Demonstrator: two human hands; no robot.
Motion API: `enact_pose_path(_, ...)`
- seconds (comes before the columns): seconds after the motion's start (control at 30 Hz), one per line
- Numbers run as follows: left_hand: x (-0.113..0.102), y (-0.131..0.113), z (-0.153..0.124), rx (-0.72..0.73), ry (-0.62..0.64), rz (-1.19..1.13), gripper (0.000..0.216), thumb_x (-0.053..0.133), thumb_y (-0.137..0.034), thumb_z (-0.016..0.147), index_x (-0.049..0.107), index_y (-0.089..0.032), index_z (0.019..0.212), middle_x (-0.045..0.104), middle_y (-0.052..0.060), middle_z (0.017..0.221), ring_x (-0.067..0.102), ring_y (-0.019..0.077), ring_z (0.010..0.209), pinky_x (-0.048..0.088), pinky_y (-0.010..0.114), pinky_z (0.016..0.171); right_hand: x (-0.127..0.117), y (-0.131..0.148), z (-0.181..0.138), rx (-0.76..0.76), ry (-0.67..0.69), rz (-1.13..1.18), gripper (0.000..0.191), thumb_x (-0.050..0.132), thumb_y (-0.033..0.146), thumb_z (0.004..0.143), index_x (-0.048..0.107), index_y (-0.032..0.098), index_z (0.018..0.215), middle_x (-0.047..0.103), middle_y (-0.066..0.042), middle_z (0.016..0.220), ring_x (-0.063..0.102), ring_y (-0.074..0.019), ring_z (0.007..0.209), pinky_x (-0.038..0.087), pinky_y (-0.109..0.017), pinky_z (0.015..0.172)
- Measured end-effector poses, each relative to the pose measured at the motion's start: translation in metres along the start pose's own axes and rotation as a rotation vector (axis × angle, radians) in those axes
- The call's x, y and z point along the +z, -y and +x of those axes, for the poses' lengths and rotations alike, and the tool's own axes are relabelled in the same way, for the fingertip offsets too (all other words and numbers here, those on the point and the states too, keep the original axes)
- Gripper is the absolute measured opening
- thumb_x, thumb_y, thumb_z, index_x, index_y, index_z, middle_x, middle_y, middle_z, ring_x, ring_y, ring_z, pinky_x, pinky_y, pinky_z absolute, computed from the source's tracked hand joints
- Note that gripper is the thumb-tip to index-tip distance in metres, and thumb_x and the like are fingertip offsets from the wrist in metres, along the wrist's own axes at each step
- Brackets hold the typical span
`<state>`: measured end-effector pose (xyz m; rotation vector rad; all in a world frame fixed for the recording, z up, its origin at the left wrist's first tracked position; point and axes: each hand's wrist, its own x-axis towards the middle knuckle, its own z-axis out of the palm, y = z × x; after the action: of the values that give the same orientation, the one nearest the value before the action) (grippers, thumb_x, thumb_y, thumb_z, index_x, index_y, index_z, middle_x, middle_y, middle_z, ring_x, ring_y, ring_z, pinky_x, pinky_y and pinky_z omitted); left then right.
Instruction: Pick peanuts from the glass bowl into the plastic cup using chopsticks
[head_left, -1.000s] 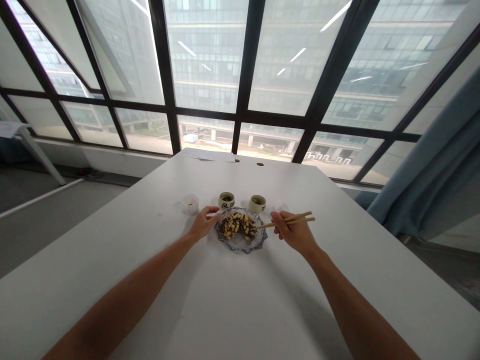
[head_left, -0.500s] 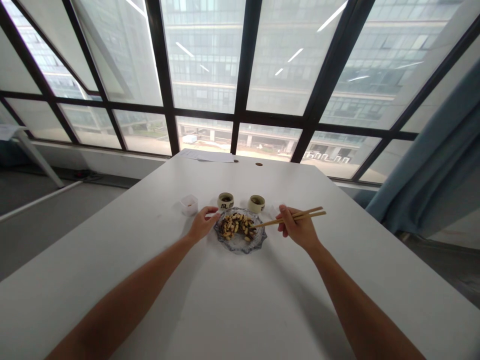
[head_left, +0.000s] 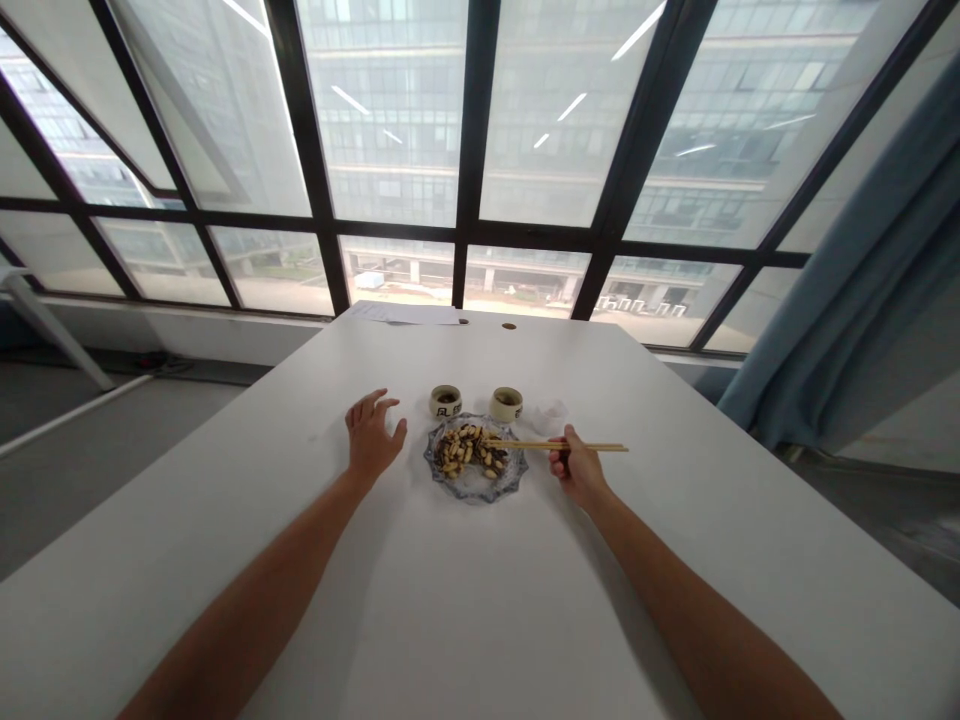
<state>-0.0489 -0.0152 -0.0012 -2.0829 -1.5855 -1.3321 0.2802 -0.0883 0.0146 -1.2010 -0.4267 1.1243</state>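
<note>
My right hand (head_left: 579, 468) grips a pair of wooden chopsticks (head_left: 609, 447) on the right of a clear scalloped glass dish (head_left: 480, 492). The chopstick tips reach into a heap of peanuts and dark seeds (head_left: 466, 448) in that dish. My left hand (head_left: 373, 435) is left of the dish, not touching it, with thumb and fingers apart. It covers the spot of a small clear container, which I cannot make out behind it. Just behind the dish are two cream cups, a left cup (head_left: 445, 402) with dark lettering and a right cup (head_left: 506, 404).
A crumpled whitish translucent piece (head_left: 550, 416) lies on the white table (head_left: 450, 610), right of the cups. White paper sheets (head_left: 409, 314) lie at the far edge, near round holes. Beyond stand large windows, with a blue curtain (head_left: 832, 290) at the right.
My left hand has moved left, away from the dish rim, to the small container's spot. My right hand has come nearer, and the chopsticks have swung level, their tips further left over the heap.
</note>
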Motion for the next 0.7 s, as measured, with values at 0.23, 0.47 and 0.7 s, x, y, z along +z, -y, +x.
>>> enact_pose_path(0.23,0.017,0.019,-0.004,-0.219,-0.028,0.052,0.066,0.070,-0.036,0.072,0.044,-0.019,0.130,0.045,0.018,0.142,0.039,0.0365,0.133,0.030,0.053,0.110,-0.003,-0.005,0.006,0.035,-0.002,0.015,0.039,0.051,0.047,0.096,0.054,0.016,0.072,0.050,0.003,0.039,0.037,-0.0049,0.026,0.028,-0.013,0.025)
enact_pose_path(0.47,0.031,0.044,-0.001,-0.307,-0.054,-0.168,0.083,0.075,-0.032,0.066,0.034,-0.017,0.136,0.045,0.018,0.138,0.040,0.0355,0.133,0.032,0.053,0.112,-0.004,-0.006,0.005,0.044,-0.004,0.019,0.039,0.051,0.045,0.097,0.055,0.016,0.072,0.051,0.003,0.039,0.037,-0.0044,0.026,0.028,-0.012,0.025)
enact_pose_path(0.7,0.026,0.042,0.002,-0.302,-0.064,-0.267,0.077,0.071,-0.020,0.068,0.037,-0.017,0.136,0.049,0.016,0.132,0.048,0.0312,0.126,0.039,0.049,0.109,-0.001,-0.004,0.000,-0.025,0.008,0.068,0.042,0.050,0.042,0.098,0.057,0.014,0.068,0.052,0.001,0.039,0.038,-0.0051,0.026,0.030,-0.014,0.026)
